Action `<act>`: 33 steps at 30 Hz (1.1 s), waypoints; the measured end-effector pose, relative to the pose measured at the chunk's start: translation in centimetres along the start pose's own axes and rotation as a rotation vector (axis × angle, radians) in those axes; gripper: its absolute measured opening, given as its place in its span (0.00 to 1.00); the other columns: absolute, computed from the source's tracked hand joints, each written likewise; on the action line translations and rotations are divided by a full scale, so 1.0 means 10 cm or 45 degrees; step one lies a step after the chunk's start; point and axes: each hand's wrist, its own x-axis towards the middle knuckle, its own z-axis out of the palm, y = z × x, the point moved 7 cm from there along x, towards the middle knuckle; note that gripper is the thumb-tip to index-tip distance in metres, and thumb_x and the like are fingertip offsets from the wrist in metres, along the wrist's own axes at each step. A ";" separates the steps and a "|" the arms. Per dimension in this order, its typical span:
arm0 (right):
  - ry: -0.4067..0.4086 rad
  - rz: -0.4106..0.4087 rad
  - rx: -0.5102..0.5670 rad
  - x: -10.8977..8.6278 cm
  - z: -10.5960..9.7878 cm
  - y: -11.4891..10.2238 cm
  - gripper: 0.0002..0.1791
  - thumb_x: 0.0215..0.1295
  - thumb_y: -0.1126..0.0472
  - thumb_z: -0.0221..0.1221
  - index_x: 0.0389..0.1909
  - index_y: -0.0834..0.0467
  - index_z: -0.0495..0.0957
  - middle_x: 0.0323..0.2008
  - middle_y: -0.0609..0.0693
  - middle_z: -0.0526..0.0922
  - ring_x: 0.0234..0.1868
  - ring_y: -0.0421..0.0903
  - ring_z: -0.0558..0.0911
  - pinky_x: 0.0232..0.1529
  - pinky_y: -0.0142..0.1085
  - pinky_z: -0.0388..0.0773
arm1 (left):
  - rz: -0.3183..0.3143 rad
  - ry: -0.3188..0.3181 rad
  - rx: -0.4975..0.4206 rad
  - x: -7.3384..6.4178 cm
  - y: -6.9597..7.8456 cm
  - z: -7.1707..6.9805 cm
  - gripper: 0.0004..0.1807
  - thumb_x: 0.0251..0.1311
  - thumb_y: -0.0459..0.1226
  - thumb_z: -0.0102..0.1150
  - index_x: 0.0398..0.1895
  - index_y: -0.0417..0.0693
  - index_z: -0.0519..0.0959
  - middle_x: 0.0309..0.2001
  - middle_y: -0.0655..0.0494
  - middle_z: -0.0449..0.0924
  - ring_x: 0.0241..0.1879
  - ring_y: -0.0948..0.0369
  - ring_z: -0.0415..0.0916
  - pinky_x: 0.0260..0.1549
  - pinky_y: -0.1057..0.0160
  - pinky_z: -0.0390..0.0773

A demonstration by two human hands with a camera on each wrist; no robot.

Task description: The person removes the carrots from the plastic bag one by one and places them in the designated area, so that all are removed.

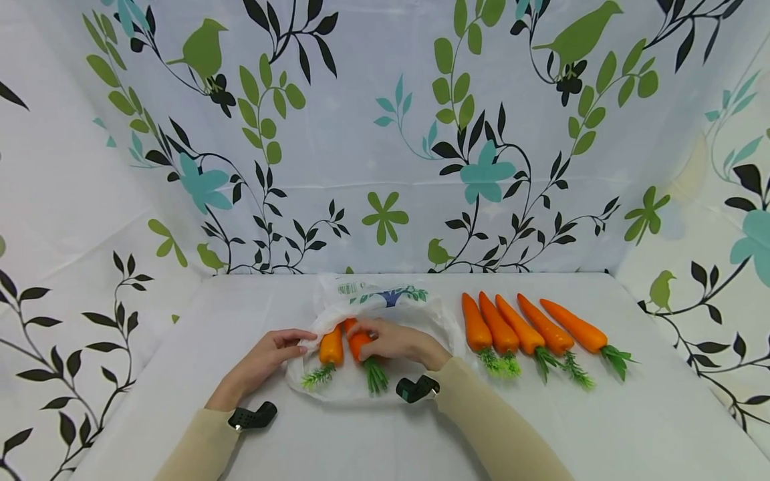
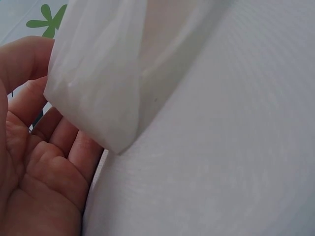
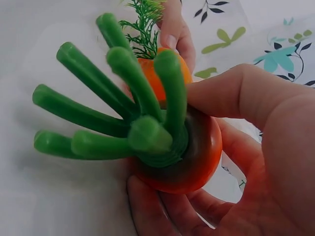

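A thin white plastic bag (image 1: 442, 317) with a printed tree lies on the table, its mouth toward me. My left hand (image 1: 273, 354) pinches the left edge of that mouth between thumb and fingers; the left wrist view shows the bag's film (image 2: 98, 83) against the fingers. In my right hand (image 1: 394, 339) is an orange carrot (image 1: 359, 343) with thick green stalks (image 3: 147, 132), gripped round its top end, with its tip inside the bag. Just left of it, a second carrot (image 1: 331, 347) with feathery light-green leaves lies partly in the bag, its tip hidden.
Several more carrots (image 1: 526, 331) with green tops lie fanned in a row to the right of the bag, tips pointing away. The white table (image 1: 337, 441) ends at a patterned cloth (image 1: 337, 147) with leaves and birds, behind and at both sides.
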 end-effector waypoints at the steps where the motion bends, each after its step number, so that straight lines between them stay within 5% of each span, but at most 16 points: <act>1: 0.000 0.005 0.007 0.00 0.00 0.01 0.21 0.60 0.62 0.62 0.56 0.53 0.78 0.55 0.47 0.74 0.51 0.49 0.71 0.48 0.40 0.67 | -0.002 -0.001 0.003 0.00 0.00 0.00 0.17 0.66 0.39 0.60 0.56 0.47 0.82 0.63 0.49 0.74 0.64 0.49 0.63 0.66 0.42 0.56; 16: 0.042 0.061 0.141 -0.02 -0.04 0.07 0.19 0.57 0.62 0.64 0.51 0.54 0.75 0.48 0.51 0.73 0.48 0.48 0.72 0.48 0.39 0.67 | -0.030 -0.002 -0.019 0.00 -0.04 0.00 0.17 0.67 0.39 0.60 0.57 0.47 0.81 0.64 0.49 0.74 0.62 0.49 0.63 0.65 0.45 0.58; 33: 0.136 0.106 0.162 -0.07 -0.13 0.09 0.19 0.58 0.61 0.66 0.51 0.49 0.77 0.55 0.49 0.73 0.53 0.50 0.71 0.57 0.45 0.69 | -0.039 -0.004 -0.005 0.00 0.01 0.00 0.17 0.67 0.39 0.59 0.57 0.46 0.81 0.64 0.48 0.74 0.63 0.49 0.63 0.66 0.43 0.57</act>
